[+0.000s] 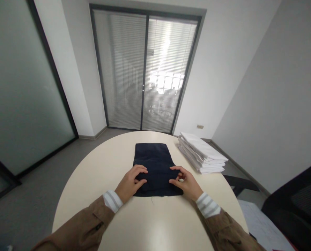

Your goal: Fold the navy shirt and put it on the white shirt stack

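Note:
A dark navy piece of folded cloth (pixel 156 157) lies flat on the round cream table (pixel 97 174), straight in front of me. My left hand (pixel 131 179) rests on its left edge, the thumb and forefinger curved over the fabric with a gap between them. On the right edge, my right hand (pixel 186 181) touches the cloth in the same way, thumb and forefinger apart. Some of the right hand's other fingers curl near the cloth's edge and are partly hidden. A loose thread (pixel 152 200) trails from the near edge.
A stack of folded white cloths (pixel 201 153) stands at the table's right rim. Beyond the table is a glass door with blinds (pixel 145 69). A black chair (pixel 299 202) and papers (pixel 265 223) are at the lower right.

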Demonstrator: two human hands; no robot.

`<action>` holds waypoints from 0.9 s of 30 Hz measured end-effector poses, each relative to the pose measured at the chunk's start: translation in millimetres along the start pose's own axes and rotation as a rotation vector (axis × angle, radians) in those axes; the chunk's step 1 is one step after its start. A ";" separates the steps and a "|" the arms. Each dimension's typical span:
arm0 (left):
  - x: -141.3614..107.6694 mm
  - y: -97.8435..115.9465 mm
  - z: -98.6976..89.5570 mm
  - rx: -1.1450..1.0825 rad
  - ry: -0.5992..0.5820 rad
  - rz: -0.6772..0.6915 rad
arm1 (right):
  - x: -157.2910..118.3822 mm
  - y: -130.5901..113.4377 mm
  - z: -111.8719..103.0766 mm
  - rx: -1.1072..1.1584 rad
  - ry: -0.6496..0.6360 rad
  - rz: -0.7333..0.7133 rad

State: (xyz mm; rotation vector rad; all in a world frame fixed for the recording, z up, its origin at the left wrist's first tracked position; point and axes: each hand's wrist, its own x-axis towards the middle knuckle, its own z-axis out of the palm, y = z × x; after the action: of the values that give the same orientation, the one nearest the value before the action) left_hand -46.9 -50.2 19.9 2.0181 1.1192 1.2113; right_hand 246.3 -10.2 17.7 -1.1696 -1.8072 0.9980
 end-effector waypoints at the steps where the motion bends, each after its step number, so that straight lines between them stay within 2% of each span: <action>1: 0.3 -1.2 0.1 0.034 0.014 0.019 | 0.6 -0.8 -0.4 -0.048 0.028 -0.013; 7: 2.4 -5.9 0.5 0.218 0.064 0.187 | -1.4 -9.9 -5.8 -0.524 0.119 -0.186; 9: 2.4 -5.8 1.4 0.233 0.094 0.186 | -3.5 -15.6 -5.9 -0.647 0.146 -0.271; 12: 2.0 -4.9 3.7 0.243 0.142 0.161 | -5.4 -22.7 -4.0 -0.796 0.258 -0.442; 15: 1.8 -4.1 6.0 0.187 0.145 0.129 | -4.8 -25.1 -2.5 -0.880 0.343 -0.562; 18: 2.4 -4.2 6.9 0.182 0.140 0.156 | -2.6 -23.9 -3.0 -0.887 0.320 -0.620; 23: 4.3 -4.8 4.0 0.309 0.185 0.218 | 0.1 -21.6 -4.6 -0.810 0.279 -0.632; 25: 4.0 -3.6 1.4 0.367 0.134 0.240 | -0.1 -21.3 -4.1 -0.811 0.224 -0.633; 27: 2.7 -0.3 -1.4 0.461 0.031 0.238 | -1.3 -21.6 -2.8 -0.830 0.139 -0.625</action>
State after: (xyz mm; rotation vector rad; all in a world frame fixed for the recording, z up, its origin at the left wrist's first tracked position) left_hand -47.6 -47.7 21.6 2.5458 1.2934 1.1779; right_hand 241.6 -16.8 37.9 -0.9503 -2.3204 -0.2233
